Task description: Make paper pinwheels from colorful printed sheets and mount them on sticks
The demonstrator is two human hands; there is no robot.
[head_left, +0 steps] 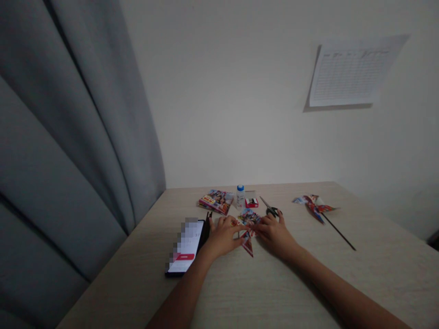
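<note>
On the table before me lies a colourful printed paper pinwheel (249,216), partly folded, one pointed blade reaching toward me. My left hand (223,235) grips it from the left, thumb and forefinger closed at its edge near the centre. From the other side my right hand (275,232) presses its closed fingertips on the paper's middle. Both hands cover parts of the folds. Just beyond the right hand are scissors (270,209) with black handles, partly hidden by its fingers. Dark thin sticks (207,219) lie beside the left hand.
A lit phone (188,249) lies left of my left hand. Printed booklets (216,202), a blue-capped bottle (240,198) and a small red box (251,203) stand at the back. Another pinwheel (313,208) on a dark stick (339,232) lies right. A curtain (85,137) borders the left.
</note>
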